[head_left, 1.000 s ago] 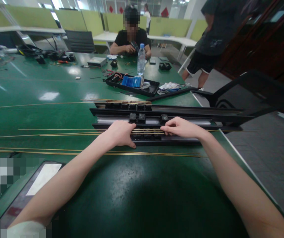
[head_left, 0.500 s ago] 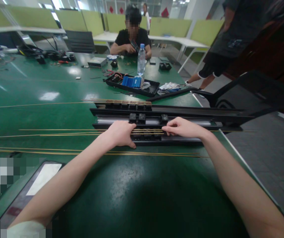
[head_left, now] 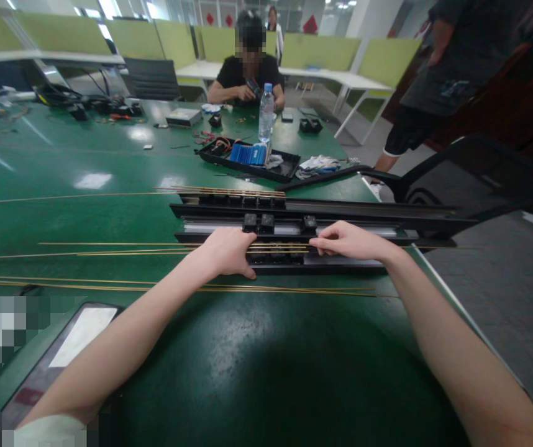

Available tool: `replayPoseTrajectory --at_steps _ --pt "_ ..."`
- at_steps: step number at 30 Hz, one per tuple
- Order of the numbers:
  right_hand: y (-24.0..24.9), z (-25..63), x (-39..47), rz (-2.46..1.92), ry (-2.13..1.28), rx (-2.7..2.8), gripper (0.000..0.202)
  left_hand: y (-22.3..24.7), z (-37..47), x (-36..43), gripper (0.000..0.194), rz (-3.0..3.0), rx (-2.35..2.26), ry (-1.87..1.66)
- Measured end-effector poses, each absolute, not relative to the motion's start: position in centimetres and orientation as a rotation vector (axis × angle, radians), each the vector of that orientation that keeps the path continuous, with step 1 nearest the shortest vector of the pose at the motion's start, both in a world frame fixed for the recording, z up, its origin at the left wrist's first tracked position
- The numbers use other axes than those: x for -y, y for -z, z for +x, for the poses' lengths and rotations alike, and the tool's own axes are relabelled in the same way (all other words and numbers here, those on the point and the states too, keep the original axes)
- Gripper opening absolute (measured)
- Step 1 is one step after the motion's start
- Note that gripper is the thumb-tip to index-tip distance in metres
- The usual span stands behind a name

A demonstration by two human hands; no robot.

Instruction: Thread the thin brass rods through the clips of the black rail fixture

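Observation:
Long black channels (head_left: pixel 341 269) lie across the green table, with small black blocks (head_left: pixel 310 223) set in them. Several thin brass rods (head_left: pixel 280 248) run left to right over the nearest channel. My left hand (head_left: pixel 232 251) rests over that channel and the rods, thumb spread from the fingers toward its near edge; nothing shows in its grip. To the right, my right hand (head_left: pixel 334 239) is pinched at the right ends of the rods. What is between its fingertips is too small to make out. More brass rods (head_left: pixel 285 288) lie on the table in front of the channel.
Beyond the channels are a black tray (head_left: pixel 289 166) with blue parts, a water bottle (head_left: pixel 265 115) and white gloves (head_left: pixel 317 166). A phone-like device (head_left: pixel 38 385) lies front left. A person (head_left: pixel 248 68) sits across; another stands right, by a black chair (head_left: pixel 481 174).
My right hand has shifted slightly to the right, away from the rod ends. My left hand has stayed nearly still. The person standing at the right has moved a little.

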State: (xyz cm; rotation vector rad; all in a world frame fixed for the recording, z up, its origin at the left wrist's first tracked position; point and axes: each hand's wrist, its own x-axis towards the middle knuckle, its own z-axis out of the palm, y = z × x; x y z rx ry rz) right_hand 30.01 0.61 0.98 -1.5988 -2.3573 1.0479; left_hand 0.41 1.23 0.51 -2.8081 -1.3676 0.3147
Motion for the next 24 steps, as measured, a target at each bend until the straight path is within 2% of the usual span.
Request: replayPoseTrajectory --at_steps 24 --pt "-1.2 31.9 0.1 -1.673 -1.054 2.296 0.058 -0.8 0.6 -1.2 0.071 -2.826 1.403 -0.329"
